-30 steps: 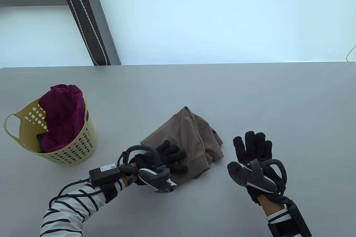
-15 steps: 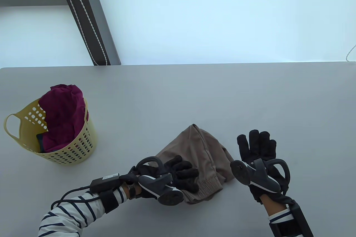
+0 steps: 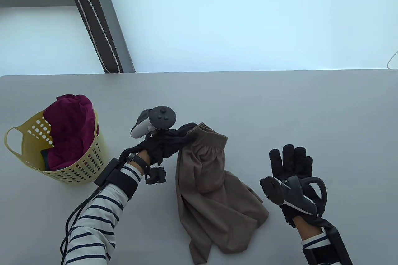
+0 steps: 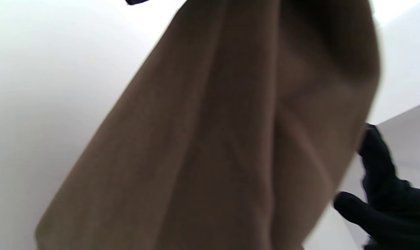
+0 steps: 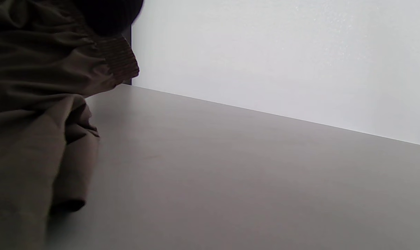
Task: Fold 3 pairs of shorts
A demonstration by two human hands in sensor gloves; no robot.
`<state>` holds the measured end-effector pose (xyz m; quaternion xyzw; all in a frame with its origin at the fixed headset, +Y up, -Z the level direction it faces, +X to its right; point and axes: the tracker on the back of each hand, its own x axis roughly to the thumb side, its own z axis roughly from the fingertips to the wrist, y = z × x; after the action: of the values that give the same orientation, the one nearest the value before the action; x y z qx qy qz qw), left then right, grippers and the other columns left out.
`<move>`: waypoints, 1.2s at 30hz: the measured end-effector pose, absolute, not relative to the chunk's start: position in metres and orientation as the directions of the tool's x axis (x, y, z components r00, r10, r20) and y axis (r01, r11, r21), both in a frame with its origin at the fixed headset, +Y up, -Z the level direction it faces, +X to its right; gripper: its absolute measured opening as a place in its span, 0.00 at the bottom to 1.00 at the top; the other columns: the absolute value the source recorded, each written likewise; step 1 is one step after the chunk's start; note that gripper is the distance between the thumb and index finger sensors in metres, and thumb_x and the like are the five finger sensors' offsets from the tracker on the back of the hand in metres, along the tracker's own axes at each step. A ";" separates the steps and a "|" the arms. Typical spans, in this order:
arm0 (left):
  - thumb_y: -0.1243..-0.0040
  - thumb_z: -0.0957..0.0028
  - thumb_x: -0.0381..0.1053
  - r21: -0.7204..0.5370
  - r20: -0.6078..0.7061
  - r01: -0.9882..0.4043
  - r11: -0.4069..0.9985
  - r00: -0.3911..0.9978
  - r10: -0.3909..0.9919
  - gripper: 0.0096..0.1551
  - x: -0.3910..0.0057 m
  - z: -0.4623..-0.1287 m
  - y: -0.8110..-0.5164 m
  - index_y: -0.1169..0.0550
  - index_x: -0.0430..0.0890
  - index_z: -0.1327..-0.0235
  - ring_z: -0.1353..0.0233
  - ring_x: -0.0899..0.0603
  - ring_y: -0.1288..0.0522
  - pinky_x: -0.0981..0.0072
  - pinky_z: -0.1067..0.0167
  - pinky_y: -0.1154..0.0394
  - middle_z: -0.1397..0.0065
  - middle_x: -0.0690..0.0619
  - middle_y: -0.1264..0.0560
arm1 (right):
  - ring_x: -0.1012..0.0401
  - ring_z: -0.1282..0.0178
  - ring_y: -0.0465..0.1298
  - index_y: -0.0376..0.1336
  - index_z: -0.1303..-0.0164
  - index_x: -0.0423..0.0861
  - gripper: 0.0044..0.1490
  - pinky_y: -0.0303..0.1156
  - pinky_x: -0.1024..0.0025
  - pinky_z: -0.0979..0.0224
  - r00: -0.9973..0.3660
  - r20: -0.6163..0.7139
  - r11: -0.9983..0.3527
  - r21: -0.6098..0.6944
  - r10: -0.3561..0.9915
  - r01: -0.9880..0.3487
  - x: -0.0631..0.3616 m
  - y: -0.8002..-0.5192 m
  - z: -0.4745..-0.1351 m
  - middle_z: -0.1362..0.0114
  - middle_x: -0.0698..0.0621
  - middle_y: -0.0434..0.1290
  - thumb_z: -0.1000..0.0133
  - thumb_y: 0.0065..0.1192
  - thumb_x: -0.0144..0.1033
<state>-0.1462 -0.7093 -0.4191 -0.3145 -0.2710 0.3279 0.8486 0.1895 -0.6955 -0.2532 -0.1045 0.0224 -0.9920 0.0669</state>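
Observation:
My left hand [image 3: 174, 139] grips the elastic waistband of the brown shorts [image 3: 211, 190] and holds it raised above the table, so the cloth hangs down and trails toward the near edge. In the left wrist view the brown shorts [image 4: 230, 139] fill most of the picture, with my right hand [image 4: 380, 205] showing at the lower right. My right hand [image 3: 290, 161] lies flat on the table with fingers spread, just right of the shorts and holding nothing. The right wrist view shows the brown shorts [image 5: 39, 121] at the left with their ribbed waistband up.
A yellow perforated basket [image 3: 90, 162] stands at the left of the grey table [image 3: 279, 106] with maroon shorts [image 3: 73, 128] heaped in it and a dark garment beneath. A dark post with a white cord [image 3: 96, 19] rises behind the table's far edge.
My left hand, which lay on the bundled shorts near the front, has taken the waistband and lifted it up and away, unrolling the cloth. My right hand has barely shifted.

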 end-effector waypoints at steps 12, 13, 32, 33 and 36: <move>0.56 0.40 0.56 -0.242 -0.108 -0.351 0.904 0.936 0.335 0.46 -0.172 -0.445 -0.716 0.59 0.39 0.20 0.20 0.21 0.44 0.27 0.29 0.48 0.16 0.25 0.54 | 0.25 0.32 0.30 0.24 0.26 0.34 0.58 0.34 0.30 0.36 -0.969 0.211 -0.991 -0.033 -0.131 0.127 0.188 -0.698 -0.254 0.27 0.22 0.26 0.45 0.44 0.56; 0.55 0.40 0.55 -0.211 -0.119 -0.314 0.926 0.948 0.295 0.46 -0.168 -0.448 -0.711 0.58 0.39 0.20 0.20 0.21 0.44 0.27 0.29 0.47 0.16 0.25 0.54 | 0.25 0.32 0.30 0.24 0.26 0.34 0.58 0.34 0.30 0.36 -0.968 0.211 -0.991 -0.028 -0.133 0.130 0.188 -0.698 -0.254 0.27 0.23 0.26 0.45 0.44 0.56; 0.49 0.47 0.53 -0.354 0.110 0.451 0.819 0.890 -0.443 0.26 -0.067 -0.453 -0.719 0.27 0.42 0.40 0.29 0.32 0.22 0.34 0.33 0.29 0.22 0.34 0.31 | 0.23 0.32 0.36 0.21 0.29 0.30 0.61 0.41 0.29 0.35 -0.978 0.161 -0.991 0.014 -0.131 0.135 0.192 -0.701 -0.257 0.28 0.18 0.29 0.45 0.44 0.55; 0.49 0.47 0.53 -0.284 0.115 0.452 0.846 0.891 -0.438 0.25 -0.062 -0.451 -0.705 0.27 0.43 0.41 0.29 0.33 0.21 0.35 0.33 0.28 0.22 0.35 0.30 | 0.22 0.32 0.37 0.20 0.30 0.28 0.62 0.43 0.29 0.35 -0.982 0.144 -0.992 0.002 -0.125 0.127 0.194 -0.700 -0.258 0.28 0.18 0.30 0.45 0.44 0.55; 0.48 0.48 0.55 -0.081 0.129 0.368 0.926 0.925 -0.356 0.24 -0.055 -0.441 -0.655 0.27 0.48 0.41 0.30 0.36 0.20 0.38 0.32 0.27 0.23 0.39 0.28 | 0.20 0.33 0.42 0.19 0.32 0.25 0.64 0.48 0.29 0.35 -0.995 0.079 -0.998 -0.017 -0.064 0.062 0.198 -0.695 -0.260 0.29 0.15 0.32 0.44 0.43 0.56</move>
<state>-0.0552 -0.6552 -0.4413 -0.0520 -0.0560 -0.1847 0.9798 0.1981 -0.6953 -0.2603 -0.0397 0.0071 -0.9987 0.0315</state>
